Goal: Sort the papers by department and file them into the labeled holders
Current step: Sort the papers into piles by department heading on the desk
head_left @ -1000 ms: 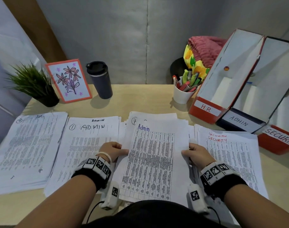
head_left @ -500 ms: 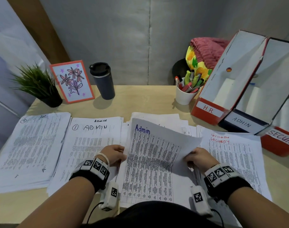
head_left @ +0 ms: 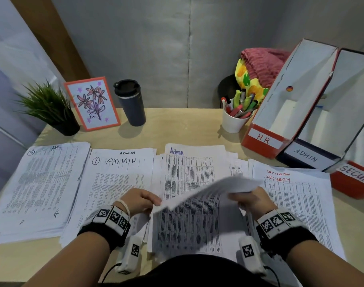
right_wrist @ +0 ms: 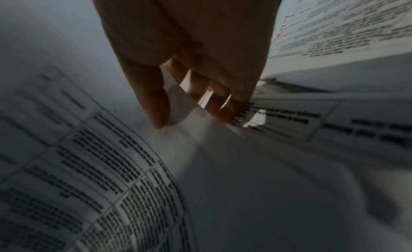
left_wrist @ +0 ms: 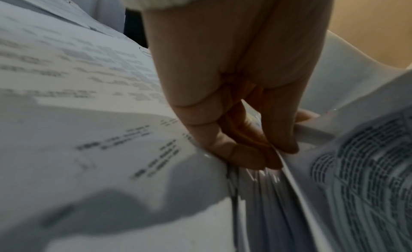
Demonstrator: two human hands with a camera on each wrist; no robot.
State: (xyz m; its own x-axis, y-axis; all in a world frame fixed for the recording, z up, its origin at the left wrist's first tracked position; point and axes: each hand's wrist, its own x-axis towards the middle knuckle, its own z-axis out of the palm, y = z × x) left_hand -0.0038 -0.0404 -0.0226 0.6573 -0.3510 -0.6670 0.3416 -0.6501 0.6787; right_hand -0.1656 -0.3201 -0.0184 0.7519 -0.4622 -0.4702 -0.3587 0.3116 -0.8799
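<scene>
Papers (head_left: pixel 189 224) in the middle stack on the bench (head_left: pixel 177 129) curl upward, gripped at both side edges: left hand (head_left: pixel 140 200) curled on the left edge, right hand (head_left: pixel 252 200) pinching the lifted sheets. Labeled holders (head_left: pixel 266 139) stand at the far right.

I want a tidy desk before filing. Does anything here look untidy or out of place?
Mostly the middle stack: its sheets are fanned and skewed, edges sticking out on the right, unlike the squarer ADMIN pile. The top sheet is curled up between the left hand and right hand. Nothing looks spilled or torn.
</scene>
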